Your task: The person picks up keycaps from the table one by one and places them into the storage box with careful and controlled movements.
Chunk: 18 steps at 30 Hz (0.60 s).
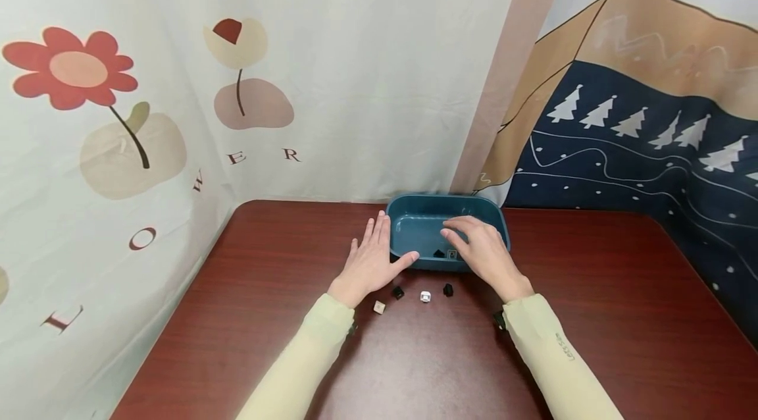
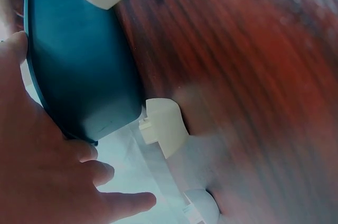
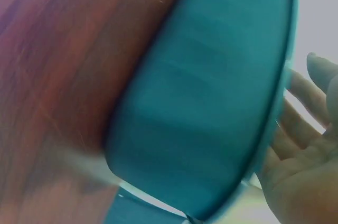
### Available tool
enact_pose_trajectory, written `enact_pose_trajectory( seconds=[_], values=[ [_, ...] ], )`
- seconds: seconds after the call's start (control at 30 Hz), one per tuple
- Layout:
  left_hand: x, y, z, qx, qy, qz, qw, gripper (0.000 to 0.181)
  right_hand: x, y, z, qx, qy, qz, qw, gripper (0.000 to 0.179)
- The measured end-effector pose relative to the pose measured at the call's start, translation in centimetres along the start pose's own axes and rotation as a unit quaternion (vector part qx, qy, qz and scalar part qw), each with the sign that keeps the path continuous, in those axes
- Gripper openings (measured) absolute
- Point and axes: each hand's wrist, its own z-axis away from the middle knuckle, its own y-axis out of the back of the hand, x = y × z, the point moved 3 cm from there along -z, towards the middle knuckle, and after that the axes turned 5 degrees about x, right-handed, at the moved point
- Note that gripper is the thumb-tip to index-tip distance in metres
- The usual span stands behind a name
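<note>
A teal plastic bin (image 1: pixel 500 236) stands near the table's back edge. My left hand (image 1: pixel 372 261) rests at its left end with fingers straight, the thumb along the front rim; the left wrist view shows fingers touching the rim. Over the bin's right part hovers my right hand (image 1: pixel 480 249), fingers loosely bent, thumb apart, nothing visible in it. Inside at the front lie a small black piece (image 1: pixel 439 253) and a small framed square piece (image 1: pixel 453 254). In front of the bin are a beige piece (image 1: pixel 379 307), a white piece (image 1: pixel 426 297) and black pieces (image 1: pixel 448 289).
The reddish-brown table (image 1: pixel 266 315) has a patterned curtain (image 1: pixel 355 78) right behind it. In the left wrist view, large and close, a white piece (image 2: pixel 166 126) with a short stem lies on the table, with another white piece (image 2: pixel 203 206) beyond it.
</note>
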Motion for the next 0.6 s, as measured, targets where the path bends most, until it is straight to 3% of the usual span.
enact_pose_trajectory(
  seconds=[0.3, 0.6],
  values=[
    [-0.3, -0.1, -0.1, -0.003, 0.005, -0.001, 1.0000, 0.109, -1.3, 1.4, 1.7, 0.016, 0.046, 0.013, 0.9987, 0.037],
    [-0.1, -0.1, 0.0, 0.002, -0.001, 0.004, 1.0000, 0.108, -2.4, 2.1, 3.6, 0.007, 0.078, 0.030, 0.9965, 0.040]
  ],
)
